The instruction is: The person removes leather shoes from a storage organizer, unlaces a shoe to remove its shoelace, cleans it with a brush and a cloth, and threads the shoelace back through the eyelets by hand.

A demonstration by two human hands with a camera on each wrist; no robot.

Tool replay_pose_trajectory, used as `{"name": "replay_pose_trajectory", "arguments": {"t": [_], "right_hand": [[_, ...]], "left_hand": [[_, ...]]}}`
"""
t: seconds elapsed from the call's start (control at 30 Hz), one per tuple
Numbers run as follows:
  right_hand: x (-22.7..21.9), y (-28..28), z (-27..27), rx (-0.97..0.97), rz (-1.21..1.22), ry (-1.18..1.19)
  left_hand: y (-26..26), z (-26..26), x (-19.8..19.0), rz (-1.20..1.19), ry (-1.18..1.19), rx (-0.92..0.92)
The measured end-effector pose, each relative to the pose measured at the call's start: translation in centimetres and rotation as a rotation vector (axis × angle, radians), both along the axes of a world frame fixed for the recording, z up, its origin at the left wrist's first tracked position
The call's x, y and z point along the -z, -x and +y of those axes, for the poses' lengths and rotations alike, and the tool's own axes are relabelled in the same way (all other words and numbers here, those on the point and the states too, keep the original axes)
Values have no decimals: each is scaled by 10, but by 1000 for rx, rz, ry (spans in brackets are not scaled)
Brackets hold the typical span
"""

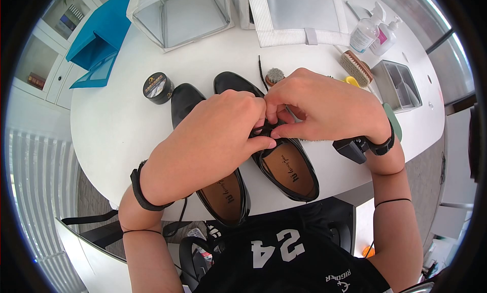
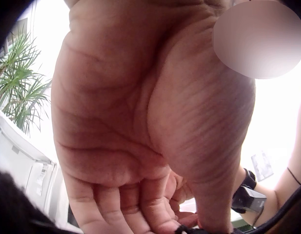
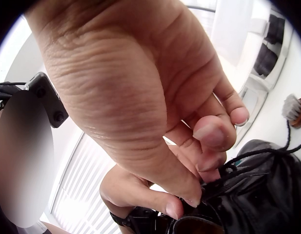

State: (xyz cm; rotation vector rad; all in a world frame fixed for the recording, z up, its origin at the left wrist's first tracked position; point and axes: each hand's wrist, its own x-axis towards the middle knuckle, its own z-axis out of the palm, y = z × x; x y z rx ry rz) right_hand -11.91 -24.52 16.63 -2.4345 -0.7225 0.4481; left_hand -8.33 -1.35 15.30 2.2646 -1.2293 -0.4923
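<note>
Two black leather shoes lie side by side, toes pointing away: the left shoe [image 1: 223, 199] and the right shoe [image 1: 299, 166], both with tan insoles. Both hands meet over the right shoe's lace area. My left hand [image 1: 213, 120] has its fingers curled and its thumb out, pinching a black shoelace [image 2: 182, 229] at the fingertips. From the other side, my right hand [image 1: 324, 105] bends its fingers and thumb onto the shoelace close to the left thumb. A loose lace end [image 1: 261, 70] trails beyond the shoe. The hands partly hide the lace at the fingertips.
A round black tin [image 1: 158, 88] stands left of the shoes. Beyond them lies a small round brush [image 1: 275, 76]. At the right are a wooden brush [image 1: 356, 68], pump bottles [image 1: 365, 33] and a grey organizer [image 1: 398, 85]. White storage boxes [image 1: 182, 16] and a blue folder [image 1: 99, 39] stand behind.
</note>
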Motion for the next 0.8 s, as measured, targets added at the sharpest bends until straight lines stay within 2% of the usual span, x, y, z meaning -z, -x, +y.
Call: {"name": "replay_pose_trajectory", "arguments": {"t": [0.3,0.37,0.47,0.57,0.73,0.8], "right_hand": [[1,0,0,14,39,57],[3,1,0,-21,-58,-28],[2,1,-1,-38,-91,-7],[-3,2,0,-10,-40,9],[0,3,-4,-22,-115,26],[0,3,-4,-28,-124,36]], "left_hand": [[0,4,0,-32,39,0],[0,6,0,-51,67,6],[-2,9,-2,-60,90,16],[-4,10,-12,32,5,-2],[-7,17,-15,-86,-26,15],[-8,17,-20,-66,-65,7]]}}
